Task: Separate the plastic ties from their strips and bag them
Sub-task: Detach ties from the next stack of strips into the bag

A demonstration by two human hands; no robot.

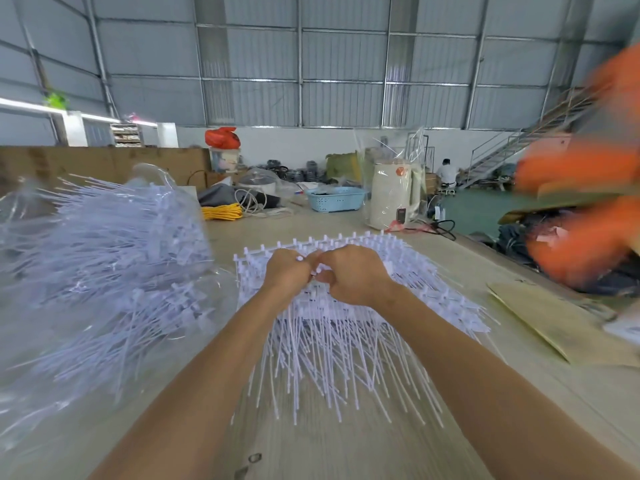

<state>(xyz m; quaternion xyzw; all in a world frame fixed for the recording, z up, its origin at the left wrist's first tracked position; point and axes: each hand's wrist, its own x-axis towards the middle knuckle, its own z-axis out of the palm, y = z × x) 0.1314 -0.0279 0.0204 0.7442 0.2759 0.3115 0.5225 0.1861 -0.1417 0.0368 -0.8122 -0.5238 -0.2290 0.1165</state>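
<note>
A clear bag (97,265) of loose ties fills the left of my frame; cardboard (554,323) lies at right, a blue basket (336,199) upper centre. At centre, my left hand (289,271) and right hand (356,275) meet, both pinching the white strips of ties (329,327) piled beneath them.

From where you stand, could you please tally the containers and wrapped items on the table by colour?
Clear bag of ties: 1
Blue basket: 1
Cream wrapped appliance: 1
Total: 3
</note>
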